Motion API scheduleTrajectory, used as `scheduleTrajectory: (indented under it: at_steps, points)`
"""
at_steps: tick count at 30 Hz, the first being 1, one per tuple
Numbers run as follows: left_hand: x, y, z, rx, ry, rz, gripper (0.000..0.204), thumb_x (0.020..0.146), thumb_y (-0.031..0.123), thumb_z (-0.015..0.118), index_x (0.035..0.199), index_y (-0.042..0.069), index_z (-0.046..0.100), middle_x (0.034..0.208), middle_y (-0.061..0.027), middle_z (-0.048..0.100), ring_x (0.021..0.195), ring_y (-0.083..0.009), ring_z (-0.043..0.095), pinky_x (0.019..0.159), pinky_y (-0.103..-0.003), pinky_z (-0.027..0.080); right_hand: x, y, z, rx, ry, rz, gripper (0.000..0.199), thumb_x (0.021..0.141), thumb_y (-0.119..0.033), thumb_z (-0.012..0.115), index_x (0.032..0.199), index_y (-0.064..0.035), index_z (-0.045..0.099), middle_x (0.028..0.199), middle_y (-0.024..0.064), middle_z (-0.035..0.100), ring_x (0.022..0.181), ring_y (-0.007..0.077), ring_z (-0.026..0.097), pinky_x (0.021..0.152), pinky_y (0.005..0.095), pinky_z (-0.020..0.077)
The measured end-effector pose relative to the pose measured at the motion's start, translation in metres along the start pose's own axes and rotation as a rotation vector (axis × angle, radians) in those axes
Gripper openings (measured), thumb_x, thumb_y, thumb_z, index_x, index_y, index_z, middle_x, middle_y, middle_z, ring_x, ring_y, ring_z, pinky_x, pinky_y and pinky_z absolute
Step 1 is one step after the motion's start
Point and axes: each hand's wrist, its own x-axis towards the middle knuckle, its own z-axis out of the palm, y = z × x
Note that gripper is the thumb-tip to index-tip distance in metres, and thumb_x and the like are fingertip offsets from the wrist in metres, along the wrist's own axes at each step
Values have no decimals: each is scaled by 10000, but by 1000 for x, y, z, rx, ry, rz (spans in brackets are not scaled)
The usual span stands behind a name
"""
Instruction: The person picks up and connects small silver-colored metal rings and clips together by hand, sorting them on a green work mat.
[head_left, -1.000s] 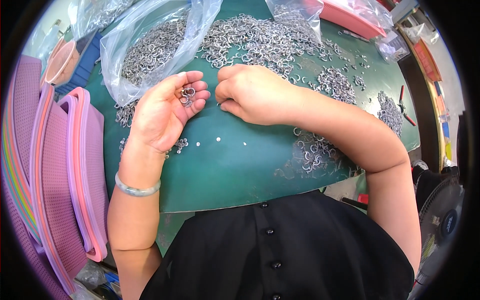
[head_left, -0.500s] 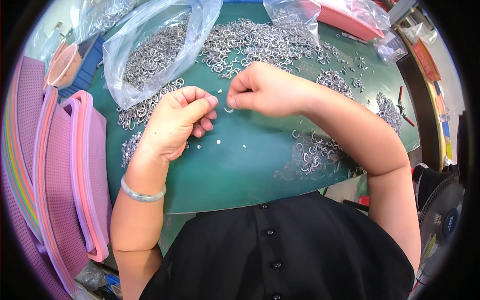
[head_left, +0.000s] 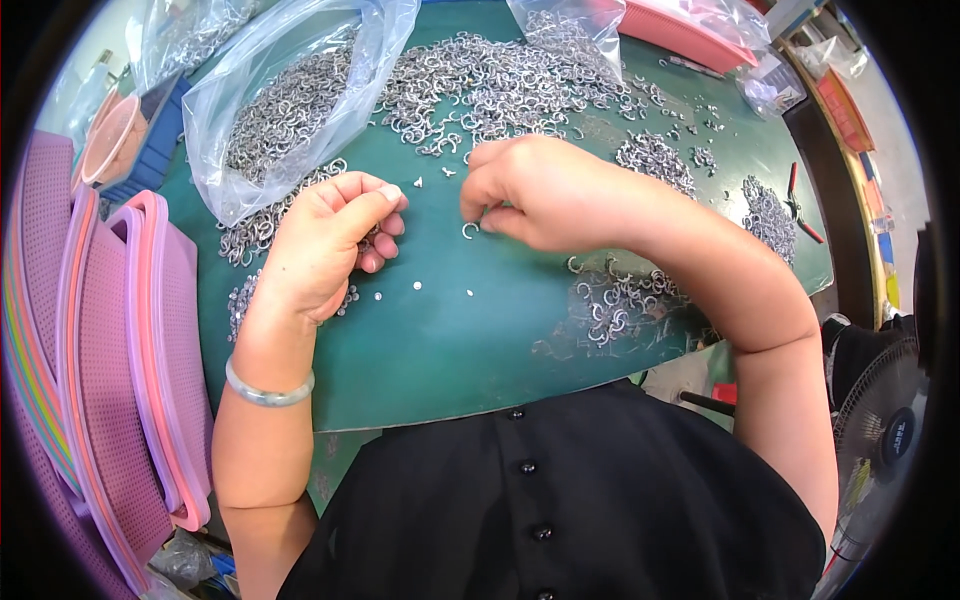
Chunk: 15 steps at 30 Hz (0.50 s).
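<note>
My left hand is curled closed above the green table, thumb pressed against the bent index finger; what lies inside is too hidden to name. To its right, my right hand bends downward, with a small silvery C-shaped ring at its thumb and fingertips. Between the hands lie a few tiny metal bits. Small whitish beads are scattered nearer me. Beside my left wrist is a little pile of clear bead-like pieces.
A large heap of open rings covers the far table, partly inside a clear plastic bag. Smaller piles lie at right, near red-handled pliers. Purple and pink baskets stack at left; a fan stands at lower right.
My right hand has moved right and slightly toward me, away from the left, with the C-shaped ring at its fingertips. The left hand stays closed. The whole view has shifted slightly.
</note>
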Motion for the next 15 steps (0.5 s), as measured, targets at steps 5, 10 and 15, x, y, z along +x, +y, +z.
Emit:
scheduleTrajectory:
  at_steps: [5,10,15]
  points:
    - [0,-1,3,23,5,-6,128,884,183,556,829,73,592,674,5,556,535,-59,480,471,-170,360,0,9,16,-57,120,-134,83,762,-86,593,814,-23,609,781,111,554,754,298,574,686,374,469]
    - [1,-2,2,23,-4,1,129,885,183,555,828,74,594,671,6,556,535,-57,479,473,-171,359,1,2,13,-40,93,-74,94,799,-105,550,793,-25,598,792,115,561,768,314,576,696,390,470]
    - [1,-2,0,1,-16,1,126,873,170,563,830,57,598,676,-2,566,537,-56,493,473,-169,372,3,-7,3,-189,-13,102,124,814,-99,521,828,-17,613,823,129,578,800,321,582,708,395,469]
